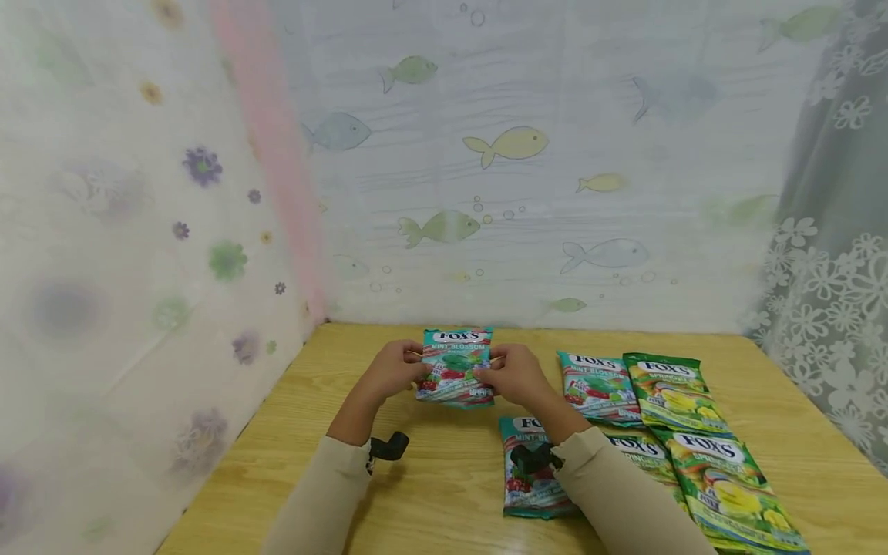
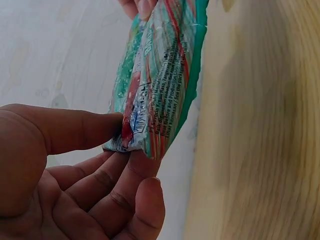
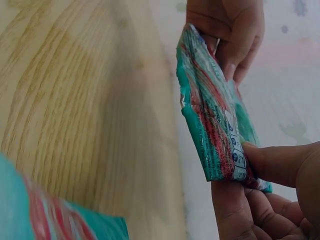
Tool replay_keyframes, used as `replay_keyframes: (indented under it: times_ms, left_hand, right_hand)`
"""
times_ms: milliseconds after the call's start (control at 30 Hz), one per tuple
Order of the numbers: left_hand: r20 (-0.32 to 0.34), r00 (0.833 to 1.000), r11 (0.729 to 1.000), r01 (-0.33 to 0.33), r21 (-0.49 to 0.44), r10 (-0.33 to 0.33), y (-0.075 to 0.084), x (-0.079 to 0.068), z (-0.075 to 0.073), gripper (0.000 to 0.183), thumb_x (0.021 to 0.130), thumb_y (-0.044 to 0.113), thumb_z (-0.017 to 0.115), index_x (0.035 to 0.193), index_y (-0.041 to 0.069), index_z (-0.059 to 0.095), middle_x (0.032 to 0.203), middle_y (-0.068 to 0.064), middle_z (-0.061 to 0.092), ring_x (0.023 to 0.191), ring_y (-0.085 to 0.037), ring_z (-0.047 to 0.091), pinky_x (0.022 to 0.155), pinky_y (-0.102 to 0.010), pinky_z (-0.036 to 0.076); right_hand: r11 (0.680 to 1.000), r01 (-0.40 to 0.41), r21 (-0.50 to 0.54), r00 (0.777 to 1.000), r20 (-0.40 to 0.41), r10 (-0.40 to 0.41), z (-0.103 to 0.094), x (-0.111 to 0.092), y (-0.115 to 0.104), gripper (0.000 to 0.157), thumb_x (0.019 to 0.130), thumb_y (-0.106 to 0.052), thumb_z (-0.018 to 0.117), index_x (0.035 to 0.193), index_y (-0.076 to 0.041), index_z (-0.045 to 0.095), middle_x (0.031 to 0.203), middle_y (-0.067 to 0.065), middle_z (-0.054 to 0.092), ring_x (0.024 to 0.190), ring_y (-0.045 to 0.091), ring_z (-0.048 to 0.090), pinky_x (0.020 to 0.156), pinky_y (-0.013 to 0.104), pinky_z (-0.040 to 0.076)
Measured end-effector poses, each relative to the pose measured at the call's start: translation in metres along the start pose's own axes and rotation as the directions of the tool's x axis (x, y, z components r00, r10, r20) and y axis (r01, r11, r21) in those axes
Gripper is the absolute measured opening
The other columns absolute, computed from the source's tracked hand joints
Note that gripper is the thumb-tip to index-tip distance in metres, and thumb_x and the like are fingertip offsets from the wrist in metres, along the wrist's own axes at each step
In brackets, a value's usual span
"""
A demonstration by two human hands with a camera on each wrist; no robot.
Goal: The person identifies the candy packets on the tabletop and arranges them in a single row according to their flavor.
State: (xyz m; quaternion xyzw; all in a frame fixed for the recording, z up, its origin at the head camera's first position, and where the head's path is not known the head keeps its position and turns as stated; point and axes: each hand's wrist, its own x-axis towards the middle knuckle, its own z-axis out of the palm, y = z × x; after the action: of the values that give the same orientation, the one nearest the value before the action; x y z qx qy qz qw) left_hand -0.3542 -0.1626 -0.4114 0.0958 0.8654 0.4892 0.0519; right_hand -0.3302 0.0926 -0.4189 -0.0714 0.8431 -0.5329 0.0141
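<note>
Both hands hold one teal Fox's Mint Blossom candy bag upright above the table, its printed front toward the head camera. My left hand pinches the bag's left edge, thumb in front and fingers behind. On the opposite edge, my right hand pinches it the same way. In the left wrist view the left thumb presses the candy bag against the fingers. The right wrist view shows the candy bag edge-on between the two hands.
To the right on the wooden table lie another Mint Blossom bag, a second one partly under the right forearm, and green Fox's bags beside them. A fish-print curtain hangs behind the table, a flowered one at left.
</note>
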Motion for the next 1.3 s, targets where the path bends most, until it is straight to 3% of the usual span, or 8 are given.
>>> replay_keyframes:
  times_ms: [300, 500, 700, 867, 967, 1167, 1300]
  left_hand:
    - [-0.029, 0.999, 1.000, 0.024, -0.021, -0.024, -0.016, 0.001, -0.021, 0.048, 0.099, 0.019, 0.070, 0.141, 0.000, 0.058, 0.124, -0.017, 0.073, 0.089, -0.021, 0.073, 0.084, -0.046, 0.061]
    - [-0.038, 0.997, 0.998, 0.060, -0.016, -0.061, -0.027, 0.004, -0.024, 0.049, 0.099, 0.020, 0.070, 0.142, 0.001, 0.058, 0.127, -0.018, 0.071, 0.091, -0.022, 0.071, 0.085, -0.046, 0.059]
    - [-0.062, 0.995, 0.997, 0.079, 0.005, -0.079, -0.039, 0.006, -0.027, 0.049, 0.100, 0.018, 0.068, 0.144, 0.000, 0.057, 0.132, -0.021, 0.068, 0.092, -0.023, 0.071, 0.082, -0.042, 0.059]
    - [-0.072, 0.992, 0.995, 0.099, -0.009, -0.099, -0.048, 0.007, -0.030, 0.046, 0.102, 0.014, 0.066, 0.143, -0.003, 0.056, 0.135, -0.025, 0.064, 0.099, -0.026, 0.070, 0.078, -0.037, 0.059]
    - [-0.091, 0.989, 0.993, 0.118, 0.001, -0.118, -0.054, 0.008, -0.031, 0.044, 0.101, 0.013, 0.067, 0.141, -0.003, 0.058, 0.134, -0.024, 0.065, 0.092, -0.023, 0.068, 0.071, -0.033, 0.056]
    - [-0.150, 0.975, 0.983, 0.174, 0.056, -0.164, -0.065, 0.011, -0.035, 0.044, 0.100, 0.015, 0.067, 0.140, -0.002, 0.060, 0.139, -0.024, 0.061, 0.102, -0.028, 0.063, 0.081, -0.038, 0.055]
    - [-0.180, 0.965, 0.978, 0.202, 0.054, -0.189, -0.068, 0.012, -0.040, 0.043, 0.098, 0.016, 0.068, 0.137, -0.001, 0.064, 0.135, -0.023, 0.063, 0.094, -0.025, 0.061, 0.071, -0.033, 0.053]
  right_hand:
    - [0.995, -0.010, 0.101, 1.000, 0.029, 0.007, 0.029, 0.014, 0.002, 0.043, 0.098, -0.014, 0.073, 0.134, 0.005, 0.061, 0.102, 0.014, 0.073, 0.077, 0.020, 0.075, 0.072, 0.037, 0.065]
    - [0.988, -0.010, 0.153, 0.999, 0.053, 0.002, 0.045, 0.018, 0.010, 0.042, 0.099, -0.008, 0.069, 0.137, 0.008, 0.059, 0.101, 0.017, 0.072, 0.084, 0.023, 0.076, 0.072, 0.037, 0.065]
    - [0.973, 0.002, 0.231, 0.998, 0.065, -0.017, 0.058, 0.020, 0.013, 0.043, 0.099, -0.002, 0.066, 0.140, 0.007, 0.058, 0.113, 0.022, 0.074, 0.096, 0.029, 0.076, 0.077, 0.039, 0.065]
    - [0.978, 0.000, 0.209, 0.997, 0.069, -0.015, 0.067, 0.023, 0.016, 0.044, 0.099, -0.005, 0.067, 0.141, 0.005, 0.058, 0.113, 0.020, 0.072, 0.094, 0.026, 0.074, 0.075, 0.037, 0.064]
    - [0.978, -0.012, 0.210, 0.997, 0.078, -0.005, 0.073, 0.024, 0.017, 0.046, 0.099, -0.005, 0.067, 0.143, 0.003, 0.058, 0.112, 0.018, 0.070, 0.094, 0.023, 0.072, 0.074, 0.033, 0.063]
    - [0.959, -0.028, 0.282, 0.991, 0.135, -0.011, 0.083, 0.024, 0.016, 0.055, 0.098, 0.000, 0.065, 0.150, 0.007, 0.048, 0.129, 0.024, 0.065, 0.111, 0.030, 0.070, 0.085, 0.037, 0.063]
    - [0.959, -0.021, 0.284, 0.986, 0.162, -0.026, 0.085, 0.022, 0.013, 0.054, 0.099, -0.002, 0.064, 0.150, 0.008, 0.048, 0.135, 0.024, 0.062, 0.115, 0.030, 0.069, 0.086, 0.037, 0.063]
